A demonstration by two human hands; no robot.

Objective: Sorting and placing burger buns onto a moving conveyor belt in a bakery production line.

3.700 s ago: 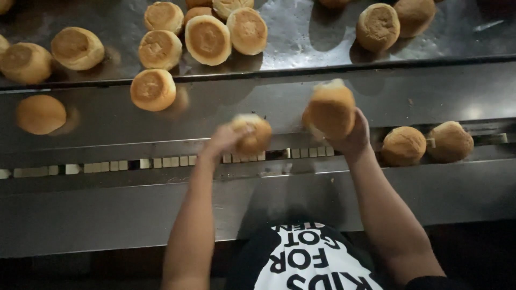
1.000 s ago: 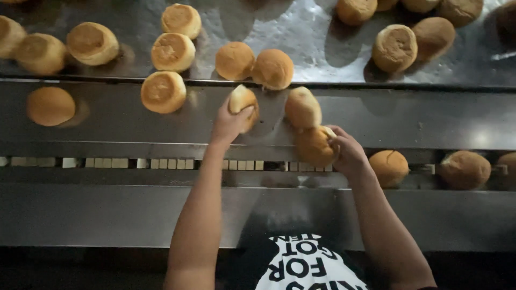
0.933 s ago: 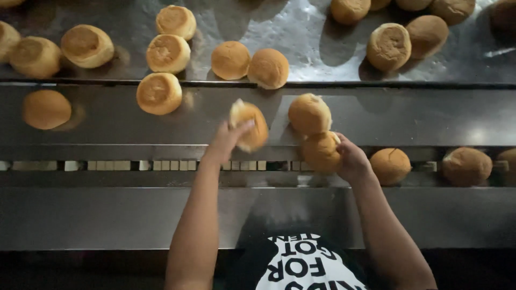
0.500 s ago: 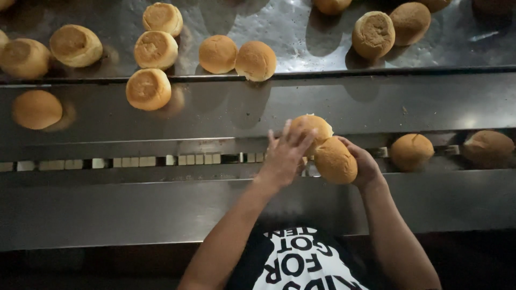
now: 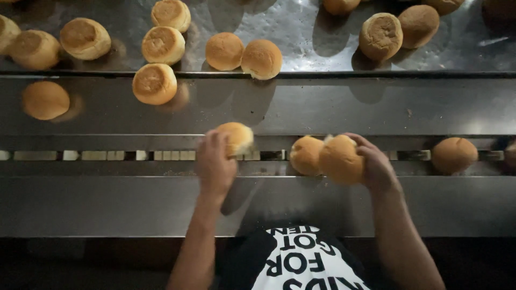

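Observation:
My left hand (image 5: 215, 164) grips a round golden bun (image 5: 236, 137) over the slotted conveyor channel (image 5: 97, 156) at the centre. My right hand (image 5: 376, 166) holds another bun (image 5: 339, 159), which sits against a third bun (image 5: 305, 154) lying in the channel. Both hands are over the near lane of the steel line. A further bun (image 5: 454, 154) rests in the channel to the right.
Several buns lie scattered on the upper steel surface (image 5: 301, 32), some upside down, such as one bun (image 5: 155, 83) at the ledge and one bun (image 5: 45, 100) on the sloped chute at left. A dark printed shirt (image 5: 301, 263) shows at the bottom.
My left hand moved left and took a bun to the channel's centre. My right hand stayed on its bun and shifted slightly lower. Buns on the line drifted.

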